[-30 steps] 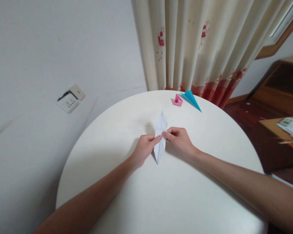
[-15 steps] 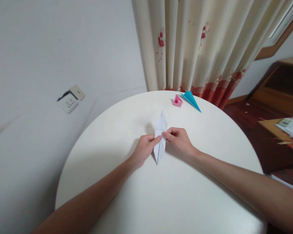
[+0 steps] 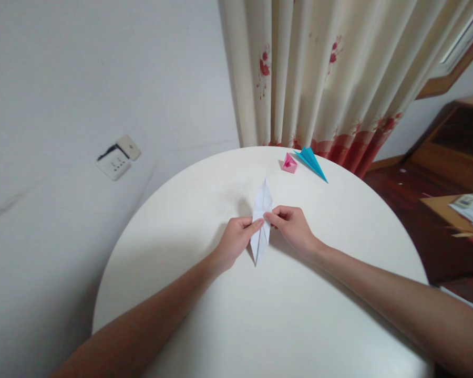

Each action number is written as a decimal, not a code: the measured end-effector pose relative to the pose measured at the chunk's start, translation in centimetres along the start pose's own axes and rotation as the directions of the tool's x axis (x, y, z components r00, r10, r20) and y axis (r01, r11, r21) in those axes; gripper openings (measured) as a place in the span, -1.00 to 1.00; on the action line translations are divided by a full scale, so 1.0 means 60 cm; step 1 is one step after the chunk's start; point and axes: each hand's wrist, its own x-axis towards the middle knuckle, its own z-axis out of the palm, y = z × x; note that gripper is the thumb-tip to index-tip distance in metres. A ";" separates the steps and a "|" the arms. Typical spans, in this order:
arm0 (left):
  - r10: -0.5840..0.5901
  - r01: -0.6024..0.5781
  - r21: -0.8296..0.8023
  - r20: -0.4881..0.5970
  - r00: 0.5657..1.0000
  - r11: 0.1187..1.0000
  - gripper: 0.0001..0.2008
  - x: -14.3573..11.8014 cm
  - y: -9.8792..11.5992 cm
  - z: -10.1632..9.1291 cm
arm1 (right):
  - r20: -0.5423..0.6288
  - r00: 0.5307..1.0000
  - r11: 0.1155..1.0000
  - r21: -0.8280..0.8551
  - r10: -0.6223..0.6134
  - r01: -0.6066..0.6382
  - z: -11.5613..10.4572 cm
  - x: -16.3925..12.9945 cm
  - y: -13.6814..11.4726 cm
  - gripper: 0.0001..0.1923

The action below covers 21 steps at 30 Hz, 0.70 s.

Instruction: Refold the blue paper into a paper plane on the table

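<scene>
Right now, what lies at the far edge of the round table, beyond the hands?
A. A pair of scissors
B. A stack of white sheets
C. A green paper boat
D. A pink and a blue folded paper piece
D: a small pink folded piece lies beside a blue pointed one near the curtain.

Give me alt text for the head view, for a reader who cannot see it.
Both hands, left hand and right hand, pinch the middle of a long, pointed folded white paper piece on a round white table. Near the far rim lie a small pink folded paper shape and a blue paper plane, before a cream curtain with red flowers.
</scene>
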 end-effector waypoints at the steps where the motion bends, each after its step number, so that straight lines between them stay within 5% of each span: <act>1: -0.003 0.003 -0.005 -0.001 1.000 1.000 -0.54 0.000 0.001 0.000 | -0.001 1.000 1.000 0.000 0.003 -0.003 0.000 0.000 -0.001 -0.69; 21: 0.012 -0.012 -0.020 0.014 1.000 1.000 -0.52 -0.001 -0.001 0.000 | -0.005 1.000 1.000 -0.018 -0.003 0.003 -0.001 -0.002 -0.004 -0.66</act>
